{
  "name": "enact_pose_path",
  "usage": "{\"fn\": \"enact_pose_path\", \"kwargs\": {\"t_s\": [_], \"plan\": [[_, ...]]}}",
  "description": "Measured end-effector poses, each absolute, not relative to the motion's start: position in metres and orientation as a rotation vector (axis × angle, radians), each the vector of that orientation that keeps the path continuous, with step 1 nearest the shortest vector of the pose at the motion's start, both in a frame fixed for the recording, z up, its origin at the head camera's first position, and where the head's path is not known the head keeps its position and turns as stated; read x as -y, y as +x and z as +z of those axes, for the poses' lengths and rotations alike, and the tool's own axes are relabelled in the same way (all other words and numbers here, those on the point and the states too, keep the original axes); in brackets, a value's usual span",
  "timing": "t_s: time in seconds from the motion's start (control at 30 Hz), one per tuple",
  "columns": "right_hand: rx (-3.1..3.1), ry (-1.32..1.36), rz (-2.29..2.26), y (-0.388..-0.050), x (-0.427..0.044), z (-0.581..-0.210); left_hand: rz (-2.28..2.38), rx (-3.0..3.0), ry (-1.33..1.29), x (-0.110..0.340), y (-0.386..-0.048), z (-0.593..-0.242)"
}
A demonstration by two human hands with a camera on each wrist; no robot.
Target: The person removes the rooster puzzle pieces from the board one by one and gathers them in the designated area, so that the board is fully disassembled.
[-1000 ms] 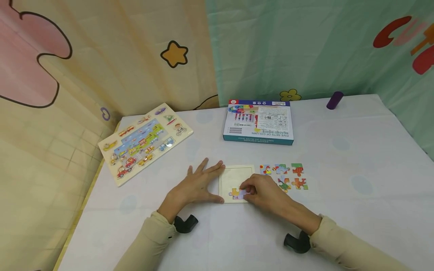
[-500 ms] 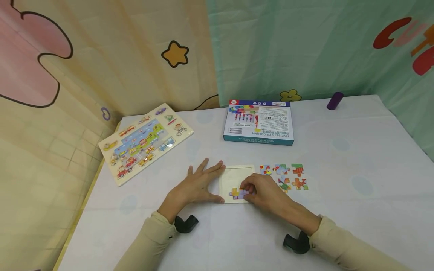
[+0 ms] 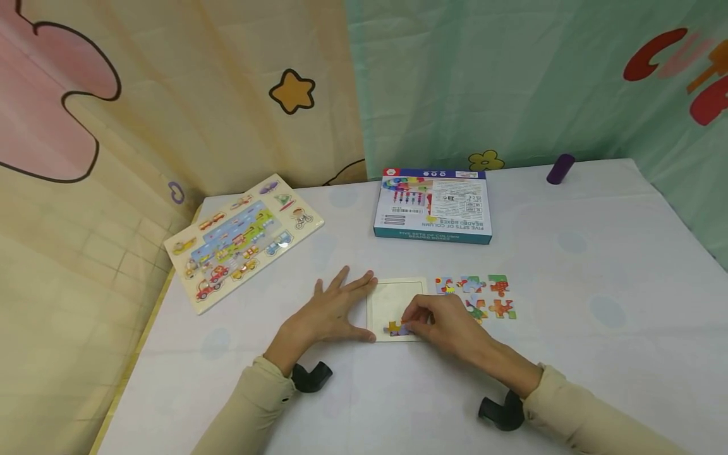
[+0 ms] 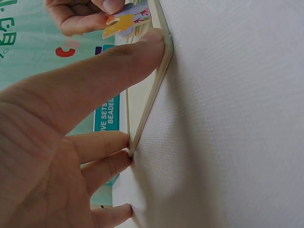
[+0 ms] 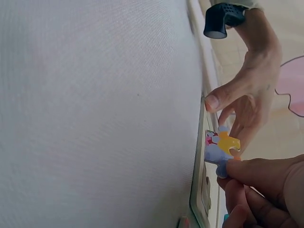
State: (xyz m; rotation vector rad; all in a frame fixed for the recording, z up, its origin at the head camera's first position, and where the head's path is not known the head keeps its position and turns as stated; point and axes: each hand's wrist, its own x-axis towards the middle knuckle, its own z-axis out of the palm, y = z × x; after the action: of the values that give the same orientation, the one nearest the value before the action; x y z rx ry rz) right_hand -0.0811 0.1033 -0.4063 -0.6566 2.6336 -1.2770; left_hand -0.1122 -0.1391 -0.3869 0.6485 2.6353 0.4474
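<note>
My right hand (image 3: pixel 446 319) pinches a yellow and lilac jigsaw puzzle piece (image 5: pixel 221 146) between thumb and fingers, over the lower part of a pale square puzzle tray (image 3: pixel 392 294). In both wrist views the piece is tilted up, one edge close to the tray floor. Fingers spread, my left hand (image 3: pixel 330 313) rests along the tray's left side; its thumb touches the near corner and fingertips the far one. To the right of the tray lie several loose puzzle pieces (image 3: pixel 500 308), some partly hidden by the right hand.
A wooden vehicle puzzle board (image 3: pixel 244 240) lies at the back left. Behind the tray is a flat bead-set box (image 3: pixel 433 205), and a purple cylinder (image 3: pixel 561 169) sits at the back right. Dark wrist-worn devices (image 3: pixel 311 377) are by both cuffs.
The pinched puzzle piece, flatter in the tray before, is now tipped up at an angle. My right hand has shifted only slightly; the left hand stays in place.
</note>
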Motion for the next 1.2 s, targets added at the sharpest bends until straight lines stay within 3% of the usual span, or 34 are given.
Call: {"fn": "enact_pose_path", "kwargs": {"t_s": [0.3, 0.83, 1.2], "plan": [[-2.538, -0.481, -1.365, -0.080, -0.117, -0.398, 0.448, -2.634, 0.645, 0.139, -0.112, -0.388], [-2.674, -0.226, -1.238, -0.060, -0.194, -0.400, 0.467, -2.635, 0.642, 0.139, -0.112, -0.388], [-2.700, -0.140, -1.165, -0.053, -0.211, -0.404, 0.472, -2.628, 0.652, 0.139, -0.112, -0.388]]}}
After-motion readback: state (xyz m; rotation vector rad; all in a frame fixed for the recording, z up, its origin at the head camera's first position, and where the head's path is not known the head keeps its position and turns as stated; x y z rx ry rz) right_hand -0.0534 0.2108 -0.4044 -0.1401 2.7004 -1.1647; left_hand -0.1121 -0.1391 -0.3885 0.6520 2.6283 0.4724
